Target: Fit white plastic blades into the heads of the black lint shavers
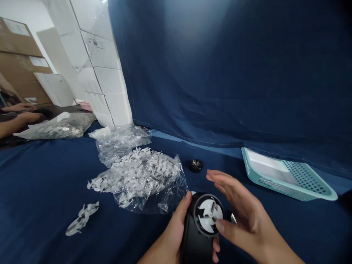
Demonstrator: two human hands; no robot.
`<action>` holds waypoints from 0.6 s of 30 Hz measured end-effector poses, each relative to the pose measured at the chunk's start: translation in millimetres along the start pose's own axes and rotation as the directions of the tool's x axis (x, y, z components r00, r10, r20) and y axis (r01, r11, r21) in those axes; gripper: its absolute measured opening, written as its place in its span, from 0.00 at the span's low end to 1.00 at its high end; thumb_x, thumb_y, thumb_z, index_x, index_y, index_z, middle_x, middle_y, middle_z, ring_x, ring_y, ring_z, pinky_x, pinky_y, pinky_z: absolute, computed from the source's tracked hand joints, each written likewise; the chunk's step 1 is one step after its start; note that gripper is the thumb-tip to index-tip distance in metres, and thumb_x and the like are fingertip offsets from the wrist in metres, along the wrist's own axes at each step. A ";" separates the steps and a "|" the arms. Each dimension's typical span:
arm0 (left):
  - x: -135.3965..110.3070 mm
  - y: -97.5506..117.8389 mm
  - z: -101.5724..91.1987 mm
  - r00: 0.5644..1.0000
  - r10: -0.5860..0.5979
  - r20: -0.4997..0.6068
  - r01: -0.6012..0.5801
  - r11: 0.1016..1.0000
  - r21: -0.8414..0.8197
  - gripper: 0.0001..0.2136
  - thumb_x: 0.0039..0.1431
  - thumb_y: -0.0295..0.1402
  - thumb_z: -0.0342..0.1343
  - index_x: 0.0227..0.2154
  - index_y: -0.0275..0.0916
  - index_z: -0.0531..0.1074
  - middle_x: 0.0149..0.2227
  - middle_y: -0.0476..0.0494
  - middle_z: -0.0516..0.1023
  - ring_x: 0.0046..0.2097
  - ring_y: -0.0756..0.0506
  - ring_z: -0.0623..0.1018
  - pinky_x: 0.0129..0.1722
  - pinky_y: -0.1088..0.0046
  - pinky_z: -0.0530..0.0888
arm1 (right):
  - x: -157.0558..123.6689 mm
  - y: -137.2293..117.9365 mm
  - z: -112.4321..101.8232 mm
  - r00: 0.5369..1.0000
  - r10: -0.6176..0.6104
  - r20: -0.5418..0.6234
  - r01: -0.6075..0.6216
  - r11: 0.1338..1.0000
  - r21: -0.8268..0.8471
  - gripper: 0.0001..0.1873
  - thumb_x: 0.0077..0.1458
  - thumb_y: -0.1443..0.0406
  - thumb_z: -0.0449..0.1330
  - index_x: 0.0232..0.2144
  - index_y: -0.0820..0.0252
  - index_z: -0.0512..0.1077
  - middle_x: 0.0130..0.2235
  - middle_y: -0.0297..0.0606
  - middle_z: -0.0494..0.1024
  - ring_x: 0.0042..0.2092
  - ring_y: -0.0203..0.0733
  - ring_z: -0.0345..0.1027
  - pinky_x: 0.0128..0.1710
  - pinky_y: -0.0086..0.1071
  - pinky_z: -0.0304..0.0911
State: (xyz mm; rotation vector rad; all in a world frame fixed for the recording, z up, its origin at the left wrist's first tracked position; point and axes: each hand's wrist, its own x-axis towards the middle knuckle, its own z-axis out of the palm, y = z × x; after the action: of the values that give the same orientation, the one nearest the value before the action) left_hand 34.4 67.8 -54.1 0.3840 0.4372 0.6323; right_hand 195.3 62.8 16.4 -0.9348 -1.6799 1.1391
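Backdrop of dark blue cloth [233,77] hanging in shallow folds, with a pale patch of light near its top. Upper left: stacked white foam boxes [107,84] beside the cloth's edge; brown cardboard cartons [22,47] with white labels farther left; white wall [30,11] above them. Lower field: dark blue cloth cover [41,187] over the work surface.
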 end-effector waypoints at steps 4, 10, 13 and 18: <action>0.9 0.1 0.4 1.000 -0.017 -0.005 0.017 1.000 0.024 0.47 0.55 0.65 0.23 0.30 0.27 0.76 0.20 0.39 0.76 0.21 0.47 0.76 0.23 0.76 0.69 | 0.1 -3.3 0.5 0.998 0.055 0.009 -0.056 0.993 0.106 0.28 0.52 0.66 0.63 0.54 0.39 0.65 0.63 0.32 0.60 0.66 0.51 0.51 0.63 0.45 0.53; 2.1 -0.7 1.5 0.999 -0.033 -0.038 0.034 0.999 0.027 0.47 0.58 0.62 0.18 0.31 0.26 0.75 0.20 0.37 0.76 0.20 0.46 0.77 0.21 0.76 0.70 | 2.6 -2.1 3.9 0.980 0.197 0.033 -0.198 0.932 0.304 0.16 0.54 0.59 0.64 0.46 0.44 0.72 0.48 0.37 0.76 0.52 0.49 0.69 0.43 0.35 0.72; 1.7 -1.6 1.3 0.997 -0.054 -0.049 0.055 0.998 0.030 0.47 0.57 0.62 0.19 0.32 0.26 0.75 0.20 0.36 0.76 0.20 0.46 0.77 0.20 0.75 0.70 | 3.2 -0.9 4.1 0.975 0.212 0.067 -0.222 0.921 0.320 0.12 0.54 0.59 0.64 0.43 0.47 0.73 0.42 0.35 0.77 0.37 0.40 0.75 0.32 0.29 0.72; 2.0 -1.7 -0.3 0.996 -0.058 -0.066 0.060 0.997 0.039 0.47 0.57 0.63 0.21 0.30 0.25 0.75 0.20 0.35 0.75 0.20 0.46 0.76 0.20 0.76 0.70 | 3.0 -3.3 5.1 0.969 0.217 0.116 -0.246 0.890 0.383 0.13 0.54 0.58 0.65 0.42 0.50 0.73 0.42 0.35 0.75 0.23 0.32 0.72 0.22 0.28 0.70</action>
State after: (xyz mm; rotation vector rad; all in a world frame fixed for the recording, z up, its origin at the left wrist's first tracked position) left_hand 36.5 67.9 -55.6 0.3888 0.5228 0.5804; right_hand 189.2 63.2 19.3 -0.8545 -1.3385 1.6191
